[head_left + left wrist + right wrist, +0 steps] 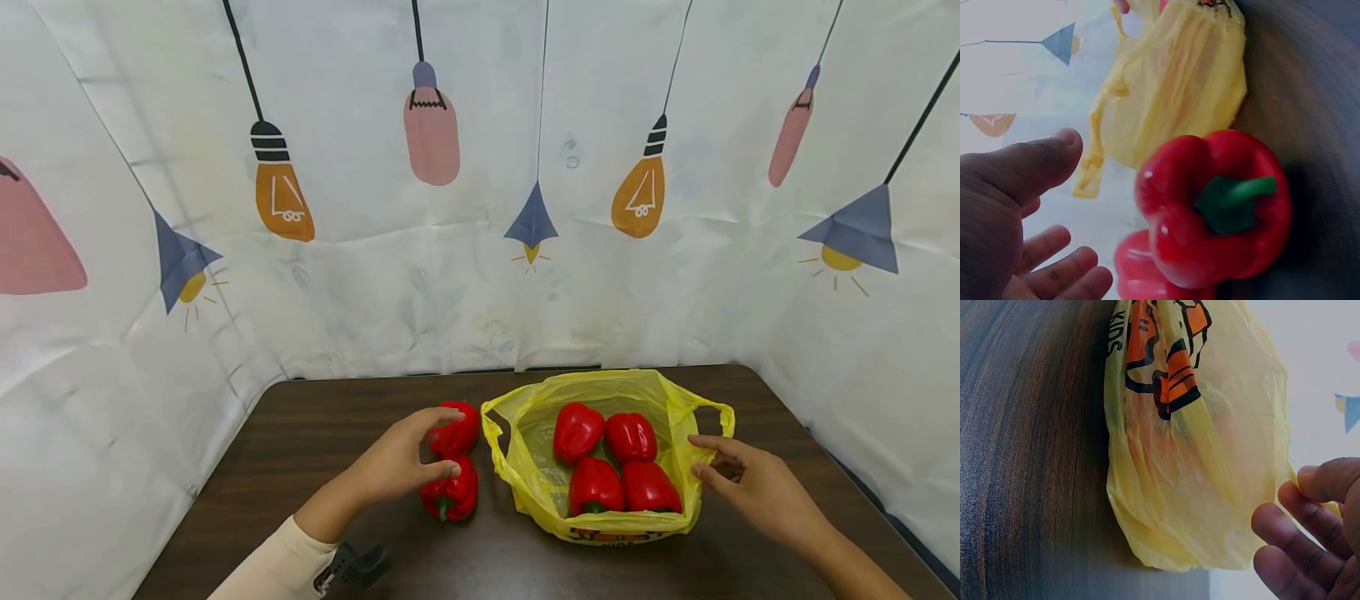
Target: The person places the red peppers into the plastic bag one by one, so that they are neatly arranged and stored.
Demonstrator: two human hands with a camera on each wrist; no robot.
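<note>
A yellow plastic bag (622,385) stands on the table with its mouth spread wide and several red bell peppers (595,486) inside. My right hand (768,492) pinches the bag's right edge; in the right wrist view, thumb and forefinger meet on the thin plastic (1229,475). Left of the bag, two more red bell peppers lie one behind the other. Over them hovers my left hand (397,462), thumb and fingers spread apart, holding nothing. The left wrist view shows the front pepper (1210,212), green stem outward, beyond the fingertips, with the other pepper (1138,269) partly behind it.
The dark wood-grain table (300,433) reaches back to a white cloth backdrop (360,308) printed with hanging lamps. A strap with a black device (358,567) is at my left wrist. The bag's left handle loop (495,433) stands up close beside the rear pepper (463,429).
</note>
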